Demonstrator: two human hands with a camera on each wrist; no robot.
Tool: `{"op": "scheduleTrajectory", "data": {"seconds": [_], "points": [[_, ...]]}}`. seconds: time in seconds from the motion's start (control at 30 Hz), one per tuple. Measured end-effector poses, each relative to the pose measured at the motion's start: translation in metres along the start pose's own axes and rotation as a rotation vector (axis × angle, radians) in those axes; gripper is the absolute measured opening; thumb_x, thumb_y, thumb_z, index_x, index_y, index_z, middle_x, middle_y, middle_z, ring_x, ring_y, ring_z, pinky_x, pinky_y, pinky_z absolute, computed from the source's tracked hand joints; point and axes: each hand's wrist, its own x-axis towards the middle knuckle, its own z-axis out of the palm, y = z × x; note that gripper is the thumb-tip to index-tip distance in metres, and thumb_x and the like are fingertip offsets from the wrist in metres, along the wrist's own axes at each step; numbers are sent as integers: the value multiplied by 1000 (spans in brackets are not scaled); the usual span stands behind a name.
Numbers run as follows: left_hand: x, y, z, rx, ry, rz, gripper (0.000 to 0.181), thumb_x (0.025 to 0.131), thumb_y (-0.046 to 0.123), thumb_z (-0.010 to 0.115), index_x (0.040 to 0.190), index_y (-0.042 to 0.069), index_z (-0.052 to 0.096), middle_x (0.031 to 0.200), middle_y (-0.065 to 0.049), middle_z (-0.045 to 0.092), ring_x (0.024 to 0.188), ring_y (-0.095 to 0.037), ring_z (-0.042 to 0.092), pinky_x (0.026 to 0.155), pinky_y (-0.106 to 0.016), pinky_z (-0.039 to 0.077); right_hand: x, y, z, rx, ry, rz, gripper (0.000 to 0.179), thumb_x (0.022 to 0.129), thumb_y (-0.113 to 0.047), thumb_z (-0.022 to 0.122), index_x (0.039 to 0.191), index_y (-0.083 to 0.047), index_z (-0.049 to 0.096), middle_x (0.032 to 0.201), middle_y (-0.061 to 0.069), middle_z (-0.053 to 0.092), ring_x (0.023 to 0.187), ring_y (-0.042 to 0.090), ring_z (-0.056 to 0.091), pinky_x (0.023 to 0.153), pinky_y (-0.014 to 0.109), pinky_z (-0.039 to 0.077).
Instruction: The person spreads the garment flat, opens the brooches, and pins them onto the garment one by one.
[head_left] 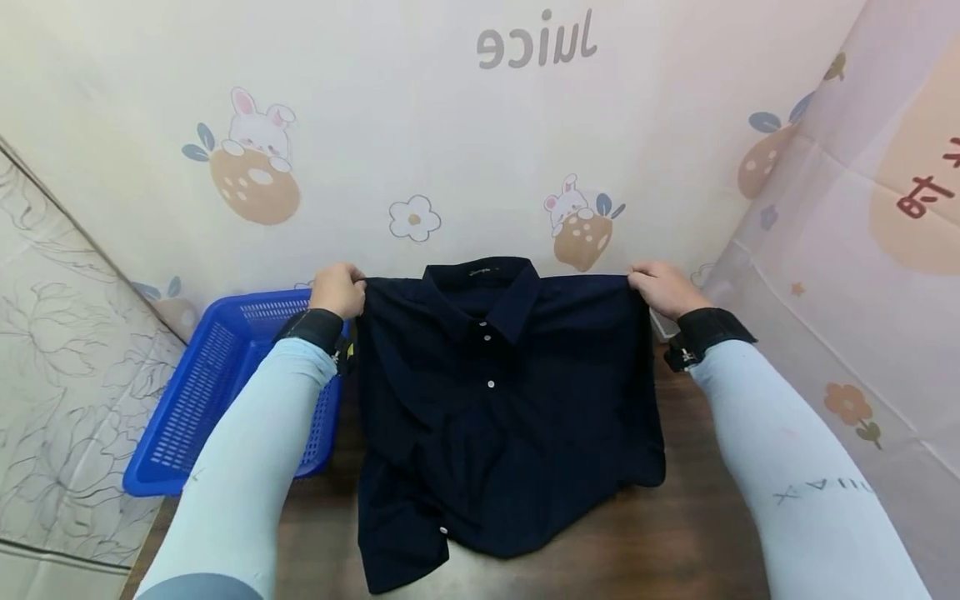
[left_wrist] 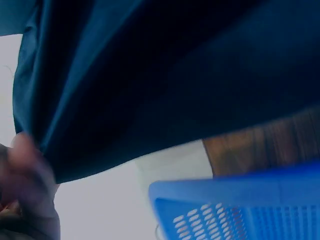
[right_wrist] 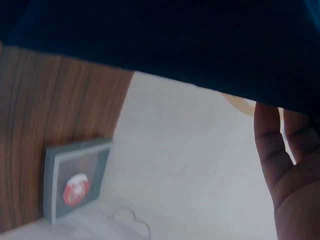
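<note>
A dark navy button-up shirt (head_left: 517,417) hangs spread between both hands, front side toward me, with its collar at the top and small white buttons down the middle. My left hand (head_left: 339,290) pinches the shoulder on the left. At the opposite shoulder, my right hand (head_left: 667,287) grips the cloth between thumb and fingers. One sleeve drops down the left side, its cuff over the table. In the left wrist view the fingers (left_wrist: 30,170) hold a gathered edge of fabric. The right wrist view shows fingers (right_wrist: 270,135) behind the shirt's edge.
A blue perforated plastic basket (head_left: 187,400) stands on the left of the brown wooden table (head_left: 600,550), partly behind the left forearm. A small grey-framed box (right_wrist: 77,182) with a red and white emblem sits at the table's edge. A printed curtain (head_left: 450,125) hangs behind.
</note>
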Motion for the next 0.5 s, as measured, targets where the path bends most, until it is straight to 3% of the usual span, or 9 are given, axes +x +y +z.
{"op": "scheduleTrajectory", "data": {"seconds": [0.13,0.37,0.5], "points": [[17,-3,13,-75,14,-87,23,97,9,49,112,-2,64,102,-21,64,74,-30,69,61,-35,55,17,16,18,-36,46,-9,25,94,-13,45,100,1,65,91,15,61,83,30,52,71,37,38],[24,-3,47,-35,115,-183,26,90,4,50,109,0,67,110,-19,65,105,-37,58,90,-47,47,37,48,48,-44,27,-4,24,94,-14,59,108,2,68,99,20,66,92,34,58,81,46,44],[24,-5,65,-51,170,-250,28,87,3,53,109,2,70,112,-20,63,108,-37,56,93,-46,45,42,59,59,-52,20,56,23,94,-18,63,108,-3,71,100,18,66,90,33,58,80,47,44]]}}
